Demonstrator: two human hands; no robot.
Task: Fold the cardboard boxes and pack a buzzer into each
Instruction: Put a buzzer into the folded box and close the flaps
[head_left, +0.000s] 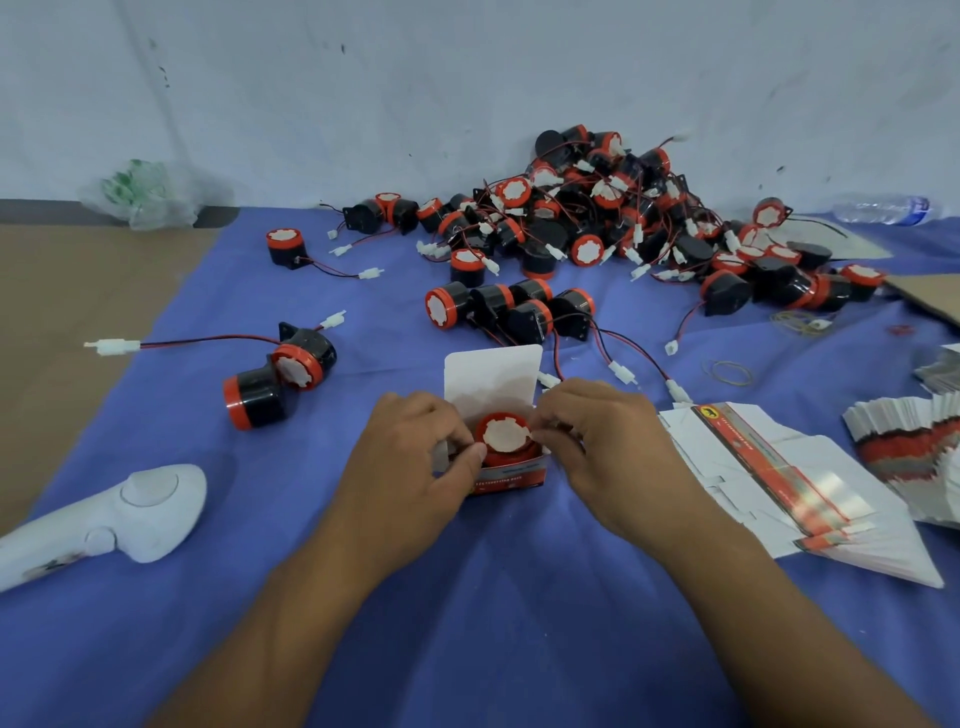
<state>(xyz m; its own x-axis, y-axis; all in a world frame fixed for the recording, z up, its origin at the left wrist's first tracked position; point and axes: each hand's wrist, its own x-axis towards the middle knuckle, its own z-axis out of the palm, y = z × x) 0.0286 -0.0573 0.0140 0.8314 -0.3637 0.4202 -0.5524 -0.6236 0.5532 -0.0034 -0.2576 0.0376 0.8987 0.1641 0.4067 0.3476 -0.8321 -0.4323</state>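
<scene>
The small cardboard box (506, 480) sits on the blue cloth (467, 623) at the centre of my view, its white lid flap (493, 374) standing up at the back. A red-faced buzzer (506, 439) rests inside it, its white sticker facing up. My left hand (415, 457) has its fingers curled, thumb and forefinger pinching the box's left side; my right hand (602, 441) is curled the same way, its fingertips nipping the right edge of the box just beside the buzzer. At 12 o'clock from the box lies a cluster of four buzzers (511, 312), red and black leads trailing toward my right hand. A pair of buzzers (280, 376) lies at 10 o'clock. The big pile of buzzers (597, 218) heaps against the wall at 1 o'clock. A stack of flat box blanks (779, 478) fans out at 3 o'clock, with rubber bands (727, 373) at 2 o'clock. A white handheld device (130, 514) lies at 9 o'clock.
</scene>
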